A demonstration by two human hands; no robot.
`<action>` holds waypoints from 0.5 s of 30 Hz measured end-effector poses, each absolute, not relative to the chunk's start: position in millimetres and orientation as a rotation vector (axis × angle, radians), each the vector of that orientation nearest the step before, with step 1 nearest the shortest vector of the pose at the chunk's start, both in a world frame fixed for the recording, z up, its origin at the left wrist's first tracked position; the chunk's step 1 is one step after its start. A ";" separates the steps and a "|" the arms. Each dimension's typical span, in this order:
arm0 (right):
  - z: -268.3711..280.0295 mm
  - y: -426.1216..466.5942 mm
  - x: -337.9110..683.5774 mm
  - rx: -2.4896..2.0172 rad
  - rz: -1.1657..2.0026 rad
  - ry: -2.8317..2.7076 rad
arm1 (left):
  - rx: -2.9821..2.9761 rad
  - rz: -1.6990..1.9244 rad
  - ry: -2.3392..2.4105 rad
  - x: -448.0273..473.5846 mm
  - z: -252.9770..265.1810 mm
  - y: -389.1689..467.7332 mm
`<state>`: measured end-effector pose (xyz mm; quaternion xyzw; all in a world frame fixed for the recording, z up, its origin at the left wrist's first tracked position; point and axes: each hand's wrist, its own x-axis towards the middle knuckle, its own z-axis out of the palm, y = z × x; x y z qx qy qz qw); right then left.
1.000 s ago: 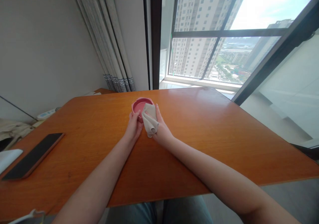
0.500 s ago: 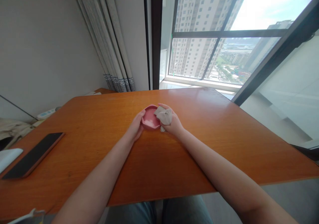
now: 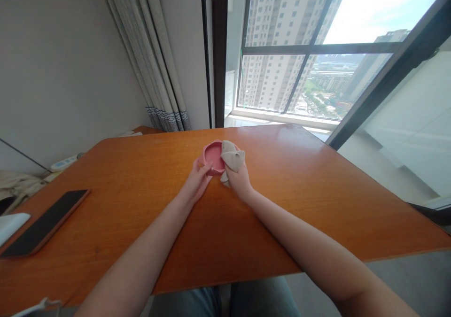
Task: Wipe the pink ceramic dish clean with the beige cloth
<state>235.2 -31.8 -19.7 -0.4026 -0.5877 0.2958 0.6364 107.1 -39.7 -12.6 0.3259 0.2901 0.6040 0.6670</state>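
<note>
Pink bowl point(image 3: 213, 157) now tilted up, left grip point(image 3: 199, 180) clamped on it, right grip point(image 3: 239, 178) on cloth point(image 3: 231, 158).

An orange-brown wooden table point(image 3: 282, 213) fills the lower half of the frame. A dark flat phone point(image 3: 44, 223) lies on it at lower left. A pink dish point(image 3: 212, 157) sits near its far edge, at centre.

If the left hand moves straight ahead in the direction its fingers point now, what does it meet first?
The left hand already has its fingers on the pink bowl, so it meets that at once. Past the bowl lies bare table, as far as this view shows.
</note>
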 end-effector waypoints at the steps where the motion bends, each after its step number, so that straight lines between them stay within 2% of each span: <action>1: -15.2 -29.4 243.0 -0.939 0.678 -1.356 | 0.752 1.332 0.684 107.2 -11.6 -41.3; 6: -9.1 -19.2 265.4 -0.932 0.690 -1.640 | 0.708 1.135 0.769 103.4 -6.7 -41.9; 10: -15.4 -20.3 262.1 -0.936 0.544 -1.906 | 0.618 1.304 0.859 100.5 -8.7 -34.7; 15: -19.3 -37.2 243.2 -0.900 0.212 -2.167 | 0.638 1.427 0.670 98.1 -12.0 -31.9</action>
